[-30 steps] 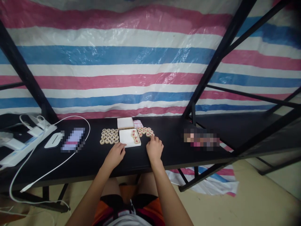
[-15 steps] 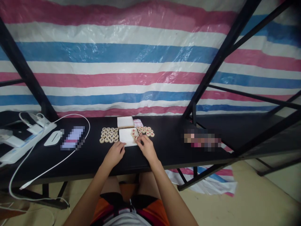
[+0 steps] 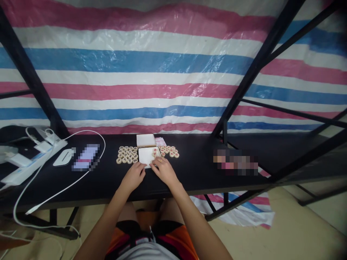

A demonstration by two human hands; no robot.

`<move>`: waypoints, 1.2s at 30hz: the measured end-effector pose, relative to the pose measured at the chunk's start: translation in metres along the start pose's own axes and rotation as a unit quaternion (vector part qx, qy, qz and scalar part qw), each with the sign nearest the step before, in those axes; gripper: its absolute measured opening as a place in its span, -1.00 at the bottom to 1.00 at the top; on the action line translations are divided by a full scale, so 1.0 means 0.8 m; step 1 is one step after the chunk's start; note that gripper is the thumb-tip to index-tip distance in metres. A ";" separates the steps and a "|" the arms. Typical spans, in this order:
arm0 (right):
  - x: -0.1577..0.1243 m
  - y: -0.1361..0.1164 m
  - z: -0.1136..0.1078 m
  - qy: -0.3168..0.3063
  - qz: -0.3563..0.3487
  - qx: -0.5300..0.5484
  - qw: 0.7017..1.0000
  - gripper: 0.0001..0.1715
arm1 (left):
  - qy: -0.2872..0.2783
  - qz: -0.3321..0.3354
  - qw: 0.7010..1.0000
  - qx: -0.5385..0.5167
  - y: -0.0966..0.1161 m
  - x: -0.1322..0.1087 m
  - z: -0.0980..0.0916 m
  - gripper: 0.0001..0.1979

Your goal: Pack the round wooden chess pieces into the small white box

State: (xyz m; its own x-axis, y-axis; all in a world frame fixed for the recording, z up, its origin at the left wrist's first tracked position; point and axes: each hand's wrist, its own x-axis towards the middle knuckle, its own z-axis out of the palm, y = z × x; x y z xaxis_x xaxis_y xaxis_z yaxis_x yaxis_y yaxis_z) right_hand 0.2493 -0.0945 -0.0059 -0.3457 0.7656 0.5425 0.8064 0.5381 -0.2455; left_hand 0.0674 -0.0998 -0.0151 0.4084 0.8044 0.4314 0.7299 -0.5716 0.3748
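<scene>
Two bare hands work side by side over a black table (image 3: 195, 177). The left grip (image 3: 135, 176) has its fingers bent and together at the near left corner of a shallow white box (image 3: 145, 155); whether it pinches the edge cannot be told. The right grip (image 3: 165, 171) is curled, fingertips down over the box's right half; anything beneath them is hidden. Just beyond those fingertips, round red-marked pieces (image 3: 154, 150) lie inside the box. More loose red-marked pieces (image 3: 171, 154) sit on the table beyond and to the right of the right grip. Dark-marked pieces (image 3: 127, 154) stand in rows just beyond the left grip, slightly to its left. Farther beyond both grips are a second white box (image 3: 145, 140) and a pink-and-white paper (image 3: 160, 141).
</scene>
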 end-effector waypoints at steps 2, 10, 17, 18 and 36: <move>-0.001 -0.001 -0.001 0.003 0.012 -0.009 1.000 -0.76 | 0.004 0.000 1.000 -0.002 -0.001 -0.001 0.001 -0.74; -0.006 0.012 -0.003 0.083 0.135 -0.045 0.986 -0.73 | 0.008 0.000 1.000 0.011 -0.001 -0.001 0.000 -0.74; -0.011 0.042 0.008 0.032 0.248 -0.118 0.961 -0.34 | 0.001 0.003 1.000 0.013 0.001 -0.001 -0.003 -0.74; -0.010 0.043 0.009 0.008 0.227 -0.111 0.967 -0.30 | -0.001 0.004 1.000 0.012 0.002 -0.001 -0.003 -0.74; -0.008 0.031 0.002 0.020 0.248 -0.131 0.960 -0.82 | -0.015 -0.007 1.000 0.008 0.003 0.000 -0.003 -0.73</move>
State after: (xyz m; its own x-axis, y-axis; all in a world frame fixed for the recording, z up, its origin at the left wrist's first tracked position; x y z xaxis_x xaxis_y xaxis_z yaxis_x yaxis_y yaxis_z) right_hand 0.2711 -0.0858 -0.0168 0.1266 0.8872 0.4436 0.9617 -0.0001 -0.2743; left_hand 0.0680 -0.1016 -0.0121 0.4132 0.8173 0.4017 0.7446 -0.5572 0.3677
